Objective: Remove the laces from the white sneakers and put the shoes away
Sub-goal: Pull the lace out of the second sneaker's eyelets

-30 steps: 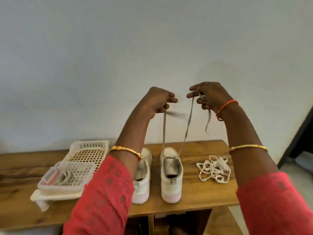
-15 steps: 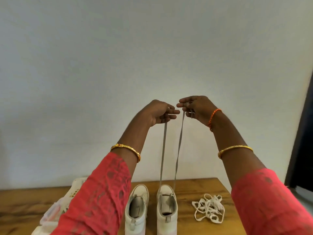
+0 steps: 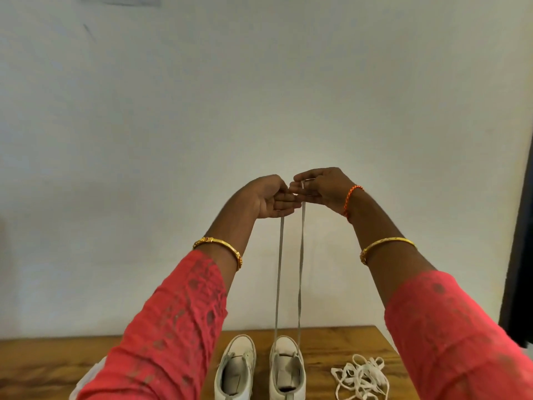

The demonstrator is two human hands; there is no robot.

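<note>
Lace [image 3: 278,278] hangs taut from both hands' fingers [image 3: 288,197] above sneaker [image 3: 287,368].

Wooden table with two sneakers and a loose lace

The wooden table [image 3: 331,353] runs along the bottom of the view, well below the raised hands. Two white sneakers stand on it side by side: the left sneaker [image 3: 235,370] under the left hand, the right sneaker [image 3: 287,370] below where the hands meet. A loose white lace [image 3: 360,376] lies bunched under the right forearm. A white object [image 3: 86,382] shows beside the left sleeve.
</note>
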